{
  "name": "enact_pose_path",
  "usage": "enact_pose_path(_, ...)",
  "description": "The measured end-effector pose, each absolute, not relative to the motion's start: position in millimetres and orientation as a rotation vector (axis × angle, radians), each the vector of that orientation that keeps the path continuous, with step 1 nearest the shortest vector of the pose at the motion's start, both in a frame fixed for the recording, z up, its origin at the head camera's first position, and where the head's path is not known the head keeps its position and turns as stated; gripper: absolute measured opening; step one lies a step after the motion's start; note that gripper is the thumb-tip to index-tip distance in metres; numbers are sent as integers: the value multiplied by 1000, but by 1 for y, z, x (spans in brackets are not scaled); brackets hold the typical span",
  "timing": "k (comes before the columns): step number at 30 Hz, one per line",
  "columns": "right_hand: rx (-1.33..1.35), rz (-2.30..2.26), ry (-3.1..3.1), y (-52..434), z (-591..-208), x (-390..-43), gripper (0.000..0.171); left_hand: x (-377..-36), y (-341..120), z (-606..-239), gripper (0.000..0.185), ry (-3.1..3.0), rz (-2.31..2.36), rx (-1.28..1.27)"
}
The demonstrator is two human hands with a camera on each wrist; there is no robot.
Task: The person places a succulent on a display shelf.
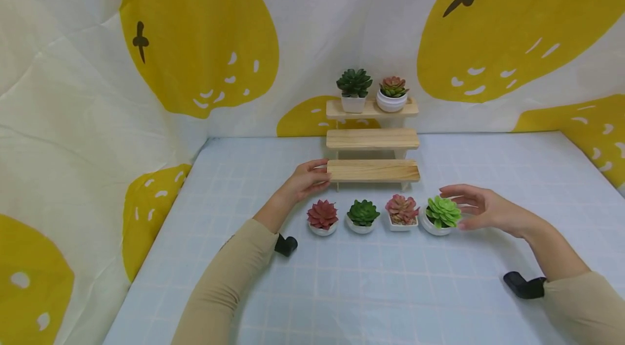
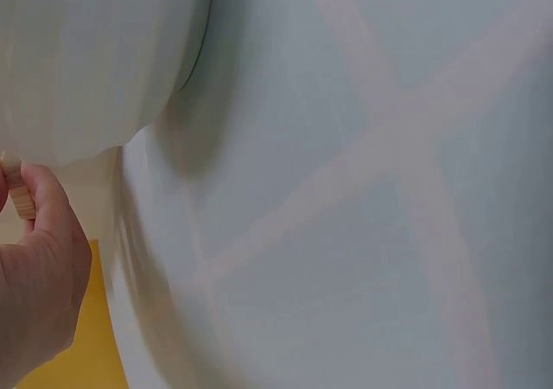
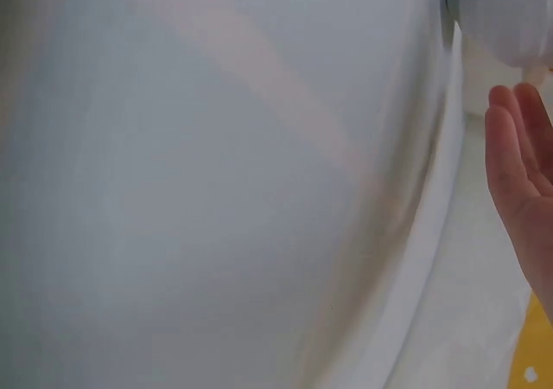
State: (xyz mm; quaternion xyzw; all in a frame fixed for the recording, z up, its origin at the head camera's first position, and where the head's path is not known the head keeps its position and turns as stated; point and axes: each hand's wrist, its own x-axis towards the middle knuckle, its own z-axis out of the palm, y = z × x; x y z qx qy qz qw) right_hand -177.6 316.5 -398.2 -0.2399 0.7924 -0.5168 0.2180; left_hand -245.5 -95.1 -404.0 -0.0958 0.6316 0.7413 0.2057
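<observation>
My left hand [image 1: 308, 179] pinches the left end of the lowest board of a three-tier wooden stand [image 1: 373, 171]; the left wrist view shows the board's end [image 2: 21, 195] between thumb and fingers. Just right of a bright green succulent [image 1: 442, 211] in a round white pot, my right hand [image 1: 480, 208] has its fingers spread and loosely bent, holding nothing. In the right wrist view its fingers [image 3: 508, 147] lie extended beside a pale pot [image 3: 505, 22]. Left of the bright green plant, a pink succulent [image 1: 402, 210], a dark green one [image 1: 363, 213] and a red one [image 1: 323, 215] form a row.
On the stand's top board are a dark green succulent [image 1: 354, 84] in a square pot and a red-green one [image 1: 393, 90] in a round pot. A pale blue checked cloth [image 1: 371, 291] covers the table. White fabric with yellow shapes [image 1: 205, 36] hangs behind and at the sides.
</observation>
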Motion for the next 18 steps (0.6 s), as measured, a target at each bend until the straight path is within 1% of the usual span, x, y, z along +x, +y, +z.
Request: enact_pose_path(18, -584, -1338, 2151, 310, -400, -178, 74, -246, -95, -405, 53, 1747, 2075, -283)
